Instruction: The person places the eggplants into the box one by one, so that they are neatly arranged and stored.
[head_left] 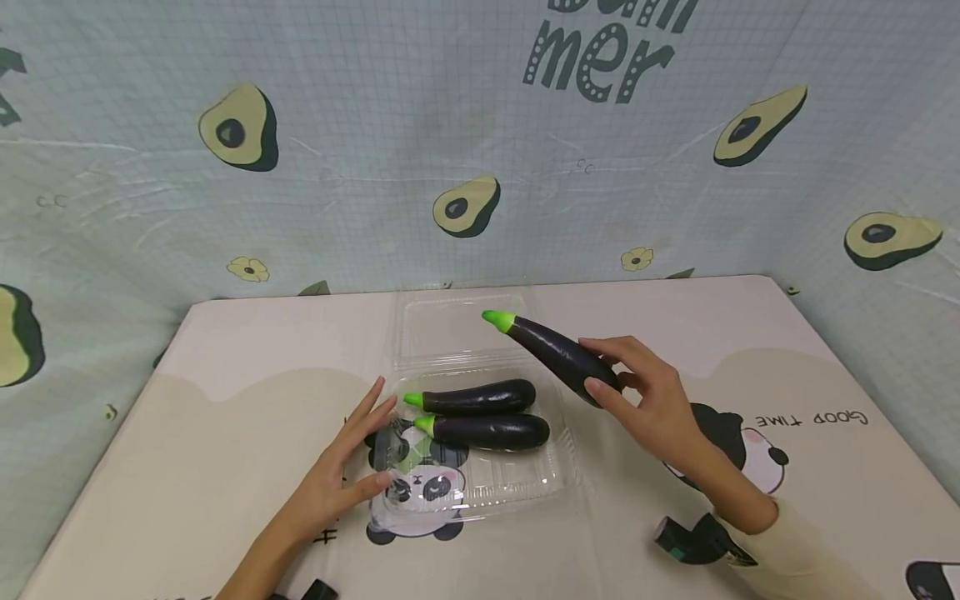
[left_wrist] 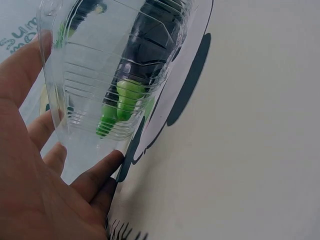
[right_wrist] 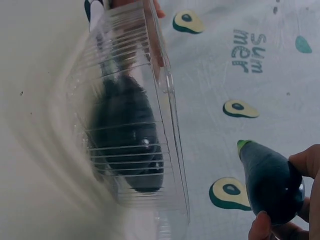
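Observation:
Between the thumb and fingers of my right hand (head_left: 651,400) is the thick end of an eggplant (head_left: 562,352), its green stem pointing up and left. It hangs above the right side of a clear plastic clamshell box (head_left: 517,492). Two more eggplants (head_left: 480,397) lie side by side in the box, stems to the left. My left hand (head_left: 337,467) rests at the box's left side, fingers spread. In the left wrist view, its thumb and fingertips touch the clear wall (left_wrist: 55,90). The right wrist view shows the held eggplant (right_wrist: 272,185) beside the box.
The box's open lid (head_left: 465,325) lies flat behind it. A printed cloth with panda figures (head_left: 427,492) covers the table (head_left: 247,433). An avocado-patterned curtain (head_left: 360,167) hangs behind the table and along its sides. A black wrist strap device (head_left: 697,542) sits by the right sleeve.

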